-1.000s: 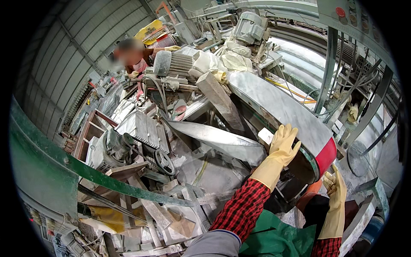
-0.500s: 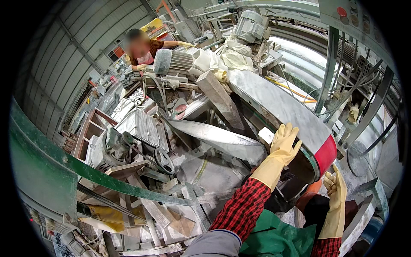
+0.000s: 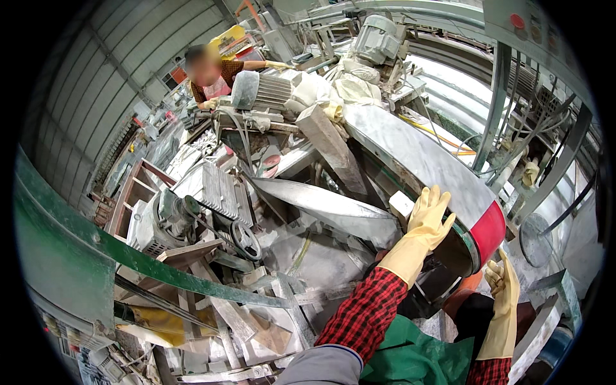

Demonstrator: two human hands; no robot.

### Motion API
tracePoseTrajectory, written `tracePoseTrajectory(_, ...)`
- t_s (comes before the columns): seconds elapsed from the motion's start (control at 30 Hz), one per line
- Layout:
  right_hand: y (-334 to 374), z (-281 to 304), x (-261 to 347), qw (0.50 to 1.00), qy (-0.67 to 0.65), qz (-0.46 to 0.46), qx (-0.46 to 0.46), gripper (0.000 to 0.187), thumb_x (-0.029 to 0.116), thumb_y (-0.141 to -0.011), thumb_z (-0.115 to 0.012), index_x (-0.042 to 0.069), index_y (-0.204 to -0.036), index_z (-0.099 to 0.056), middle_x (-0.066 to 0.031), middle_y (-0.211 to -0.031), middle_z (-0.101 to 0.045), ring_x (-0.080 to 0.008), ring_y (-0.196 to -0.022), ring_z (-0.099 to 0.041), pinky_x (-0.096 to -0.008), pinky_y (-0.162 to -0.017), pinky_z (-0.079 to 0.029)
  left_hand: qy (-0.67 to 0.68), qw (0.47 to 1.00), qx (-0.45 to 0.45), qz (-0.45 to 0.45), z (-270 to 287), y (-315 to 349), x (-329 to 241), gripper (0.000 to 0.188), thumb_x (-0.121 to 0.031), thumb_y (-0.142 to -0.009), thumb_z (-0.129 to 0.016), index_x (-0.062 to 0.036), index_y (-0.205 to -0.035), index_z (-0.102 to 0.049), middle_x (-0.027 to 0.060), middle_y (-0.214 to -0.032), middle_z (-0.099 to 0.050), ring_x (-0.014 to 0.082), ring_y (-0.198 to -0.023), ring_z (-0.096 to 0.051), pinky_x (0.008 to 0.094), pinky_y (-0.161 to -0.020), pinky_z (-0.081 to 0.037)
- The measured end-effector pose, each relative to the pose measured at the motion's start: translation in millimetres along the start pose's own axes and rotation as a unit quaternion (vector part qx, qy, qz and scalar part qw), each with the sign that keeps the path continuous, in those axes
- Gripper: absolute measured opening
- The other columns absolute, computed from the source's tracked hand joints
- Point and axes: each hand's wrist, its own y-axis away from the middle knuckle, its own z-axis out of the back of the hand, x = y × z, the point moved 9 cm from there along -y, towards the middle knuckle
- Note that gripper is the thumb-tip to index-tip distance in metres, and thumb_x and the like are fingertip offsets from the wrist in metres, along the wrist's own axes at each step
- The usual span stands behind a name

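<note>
A long, pale grey-veined strip, like a marble slab (image 3: 423,157), runs along the machine toward me. At its near end is a red curved band (image 3: 489,229), over what looks like a dark roller end (image 3: 457,253). My left hand (image 3: 428,218), in a cream rubber glove, lies on the strip's left edge near this end, fingers spread and holding nothing. To the right of and below the red band is my right hand (image 3: 503,285), gloved alike, one finger pointing up and others loosely bent. It shows nothing in its grasp; whether it touches the band is hard to tell.
A co-worker (image 3: 212,74) stands at the far left beside a ribbed motor (image 3: 262,91). A green metal bar (image 3: 154,260) crosses the left foreground. Left of my left hand are a pale curved plate (image 3: 321,205) and a handwheel (image 3: 246,240). A control panel (image 3: 520,22) hangs upper right.
The view has shifted very slightly. Both hands keep about the same places by the strip's near end, and the strip shows no clear movement.
</note>
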Motion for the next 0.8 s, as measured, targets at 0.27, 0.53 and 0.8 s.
tracePoseTrajectory(0.27,-15,155,68,0.976,0.105,0.168,-0.093,0.052,0.036,-0.106,-0.039,0.013,-0.152,-0.041,-0.0166,-0.144,-0.05,-0.022,-0.127,-0.051,-0.0351,-0.112,-0.034,0.119,0.993,-0.021,0.005,26,-4,-22,0.057,-0.029,-0.091,-0.064,-0.0019,-0.139,-0.049,0.0257,-0.15,-0.041,0.047,-0.139,-0.034,0.0485,-0.119,-0.024)
tracePoseTrajectory(0.53,-51,15,10,0.884,-0.335,0.301,-0.125,0.064,0.044,-0.103,-0.037,0.008,-0.155,-0.03,-0.0169,-0.155,-0.037,-0.0328,-0.144,-0.029,-0.0452,-0.121,-0.017,0.266,0.952,0.147,-0.018,-29,-11,-53,0.07,-0.036,-0.088,-0.062,0.0016,-0.144,-0.044,0.0247,-0.159,-0.029,0.0409,-0.15,-0.018,0.0478,-0.125,-0.008)
tracePoseTrajectory(0.8,-107,-127,-51,0.757,-0.588,0.281,-0.036,0.075,0.047,-0.099,-0.04,0.003,-0.156,-0.023,-0.0199,-0.161,-0.024,-0.0414,-0.151,-0.01,-0.0568,-0.122,-0.012,0.314,0.911,0.267,-0.026,-70,-2,-51,0.084,-0.053,-0.086,-0.05,0.0085,-0.142,-0.039,0.0274,-0.162,-0.017,0.044,-0.152,-0.003,0.0555,-0.124,0.003)
